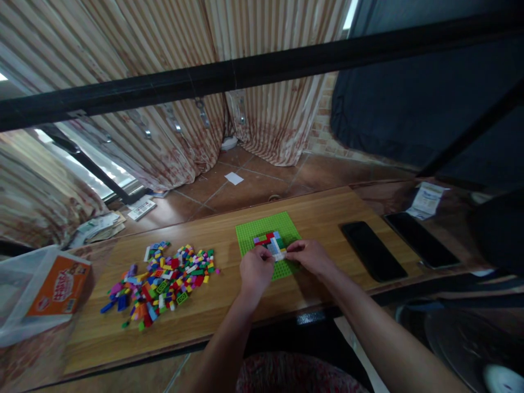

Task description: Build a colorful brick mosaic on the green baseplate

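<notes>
A green studded baseplate point(249, 222) lies on the wooden board, carrying a low structure of toy bricks point(269, 238) in red, blue, green, purple and white. My left hand point(257, 267) is at the structure's near left side, fingers curled and pinched together. Opposite it, my right hand point(311, 255) reaches in from the right with thumb and fingertips closed. Between both sets of fingertips sits a whitish brick point(279, 256) at the near edge of the structure. The fingers partly cover it, and I cannot tell whether it is pressed down.
A loose heap of colourful bricks point(164, 281) spreads over the left of the wooden board point(221, 297). A clear plastic box point(24, 284) with an orange label stands at far left. Two dark phones, one nearer point(373, 251) and one farther point(421, 240), lie at right beside a white packet point(428, 200).
</notes>
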### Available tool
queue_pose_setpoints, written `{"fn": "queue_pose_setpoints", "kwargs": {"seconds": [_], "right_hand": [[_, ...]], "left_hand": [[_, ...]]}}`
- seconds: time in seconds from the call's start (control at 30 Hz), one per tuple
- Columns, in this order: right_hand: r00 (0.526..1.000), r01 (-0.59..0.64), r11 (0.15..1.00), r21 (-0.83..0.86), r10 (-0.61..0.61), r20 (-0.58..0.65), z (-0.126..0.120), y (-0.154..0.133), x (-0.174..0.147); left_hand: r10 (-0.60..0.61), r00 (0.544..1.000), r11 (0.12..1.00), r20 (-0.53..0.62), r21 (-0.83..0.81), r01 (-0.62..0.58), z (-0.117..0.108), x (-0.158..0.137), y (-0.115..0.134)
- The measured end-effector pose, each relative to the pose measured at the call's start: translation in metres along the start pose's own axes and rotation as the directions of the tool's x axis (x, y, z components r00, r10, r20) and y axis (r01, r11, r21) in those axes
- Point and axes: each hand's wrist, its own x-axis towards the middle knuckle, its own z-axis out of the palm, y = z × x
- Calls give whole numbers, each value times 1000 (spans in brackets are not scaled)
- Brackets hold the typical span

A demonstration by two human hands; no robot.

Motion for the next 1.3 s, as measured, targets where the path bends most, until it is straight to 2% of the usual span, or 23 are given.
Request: {"fn": "queue_pose_setpoints", "kwargs": {"seconds": [0.13,0.3,0.4,0.5,0.6,0.67,0.73,0.87,1.0,1.13,1.3], "right_hand": [[1000,-28,999,16,27,3,2,-1,0],[1000,-7,995,98,4,25,-1,0,-5],[999,29,977,210,-38,38,-5,4,-9],[997,73,949,306,-74,-9,-7,12,-14],[985,159,933,323,-127,-116,-6,20,-21],[958,256,930,265,-206,-200,-6,24,-26],[913,357,925,134,-315,-260,-5,28,-30],[811,486,860,-157,-511,-284,1,36,-35],[736,539,784,-308,-616,-281,9,45,-38],[712,540,759,-364,-642,-283,11,50,-41],[705,551,739,-388,-661,-257,11,50,-42]], "left_hand": [[-18,999,999,34,-41,19,0,8,0],[58,998,993,20,-106,-55,-3,4,2],[118,993,979,-1,-168,-117,-12,-7,0],[177,980,947,-88,-255,-193,-25,-23,-11],[179,974,930,-140,-298,-214,-37,-42,-34],[166,977,929,-137,-309,-202,-42,-57,-50],[145,981,933,-132,-312,-180,-47,-72,-64],[81,985,946,-149,-298,-124,-58,-94,-79],[63,983,959,-171,-264,-107,-69,-100,-88],[72,980,971,-184,-211,-111,-71,-98,-94],[139,974,990,-177,33,-135,-64,-91,-92]]}}
